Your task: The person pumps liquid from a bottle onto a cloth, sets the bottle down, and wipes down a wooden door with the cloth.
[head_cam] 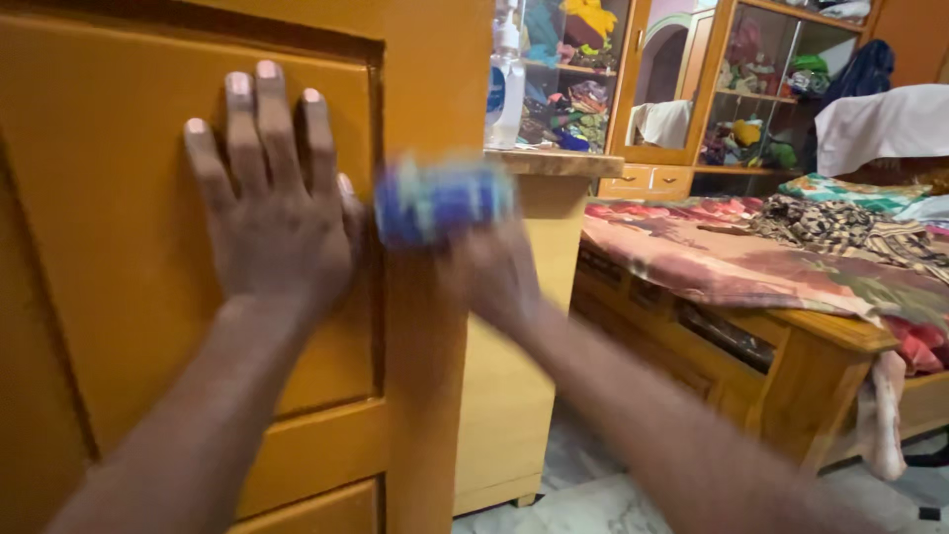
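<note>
I see my left hand (272,213) pressed flat, fingers spread and holding nothing, against the recessed panel of an orange-brown wooden cupboard door (119,297). My right hand (494,272) is blurred, just right of the door's edge, and it is closed around a blue and white object (440,201) that shows above the fingers; I cannot make out what the object is. It sits just beside my left thumb, level with the panel's right frame. Directly behind it stands a light wooden side cabinet (509,396) with a white pump bottle (505,84) on its top. Further right lies a wooden bed (791,366) under a floral bedspread (732,262), and behind it a glass-fronted wooden display cabinet (761,99) full of colourful items.
</note>
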